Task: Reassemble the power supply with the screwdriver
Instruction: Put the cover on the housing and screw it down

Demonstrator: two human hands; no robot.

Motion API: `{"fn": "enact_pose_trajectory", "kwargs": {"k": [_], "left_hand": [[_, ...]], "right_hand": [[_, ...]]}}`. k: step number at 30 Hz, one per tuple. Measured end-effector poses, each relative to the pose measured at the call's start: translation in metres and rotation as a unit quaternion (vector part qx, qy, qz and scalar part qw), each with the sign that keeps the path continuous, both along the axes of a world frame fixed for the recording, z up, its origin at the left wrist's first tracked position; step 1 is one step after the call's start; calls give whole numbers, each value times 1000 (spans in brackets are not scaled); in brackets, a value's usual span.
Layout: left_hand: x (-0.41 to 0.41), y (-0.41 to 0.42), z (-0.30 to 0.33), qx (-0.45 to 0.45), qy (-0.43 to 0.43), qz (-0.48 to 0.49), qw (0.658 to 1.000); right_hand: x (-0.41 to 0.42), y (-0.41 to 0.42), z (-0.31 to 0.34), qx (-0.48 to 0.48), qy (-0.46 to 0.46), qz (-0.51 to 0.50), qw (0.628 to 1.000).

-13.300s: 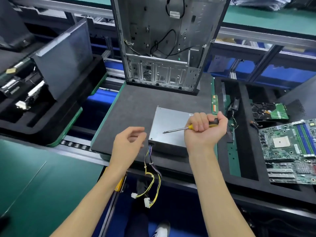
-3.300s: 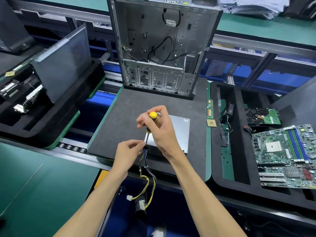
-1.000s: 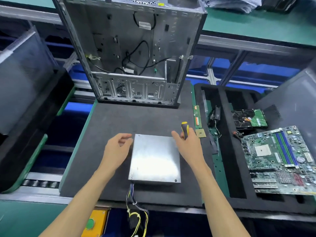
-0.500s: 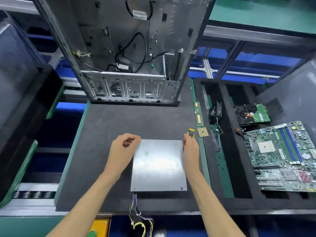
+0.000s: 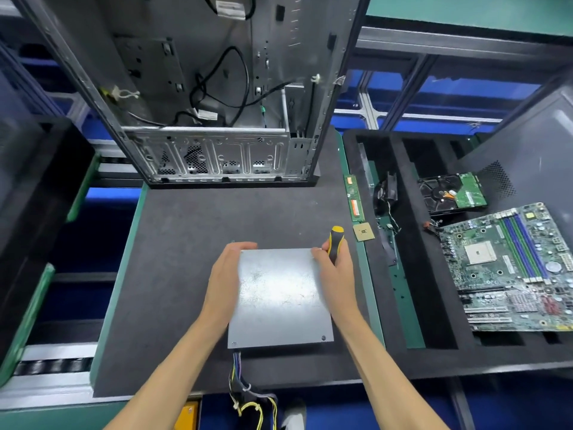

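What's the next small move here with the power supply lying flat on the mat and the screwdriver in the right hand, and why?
Probably bring the screwdriver tip to a corner screw. The power supply lies flat on the mat, lid up, with the left hand on its left edge and the right hand on its right edge gripping the handle upright, its tip hidden. Screws show at the near corners; whether they are tight cannot be told.

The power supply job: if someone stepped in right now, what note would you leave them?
Left hand: flat against the left edge of the grey metal power supply box, which lies on the dark foam mat, wires hanging off the near edge.
Right hand: at the right edge, gripping the yellow-and-black screwdriver.
Done: two near-corner screws look seated.
Left: check the far corners.
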State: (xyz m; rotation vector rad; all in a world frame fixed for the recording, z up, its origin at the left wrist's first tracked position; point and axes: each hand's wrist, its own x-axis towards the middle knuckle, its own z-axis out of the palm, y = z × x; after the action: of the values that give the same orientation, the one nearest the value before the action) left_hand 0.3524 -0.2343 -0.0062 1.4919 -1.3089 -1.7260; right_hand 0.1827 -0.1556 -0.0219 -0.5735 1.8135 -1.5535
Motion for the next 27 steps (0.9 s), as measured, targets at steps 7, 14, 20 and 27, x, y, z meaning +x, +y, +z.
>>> {"fn": "enact_pose_trajectory", "kwargs": {"k": [7,14,20,27], "left_hand": [[8,-32,2,22,10,-17,1000],[12,-98,-13,-71,-174,-85,978],[5,-113,-18,-136,-285,-194,929],[-3,-125,-10,-196,-359,-315,856]], "right_hand": [[6,-18,3,2,-4,-4,1000],[-3,-22,9,27,-73,-9,997],[-10,-22,10,54,-103,24,993],[-18,-20,9,65,-118,33,990]]}}
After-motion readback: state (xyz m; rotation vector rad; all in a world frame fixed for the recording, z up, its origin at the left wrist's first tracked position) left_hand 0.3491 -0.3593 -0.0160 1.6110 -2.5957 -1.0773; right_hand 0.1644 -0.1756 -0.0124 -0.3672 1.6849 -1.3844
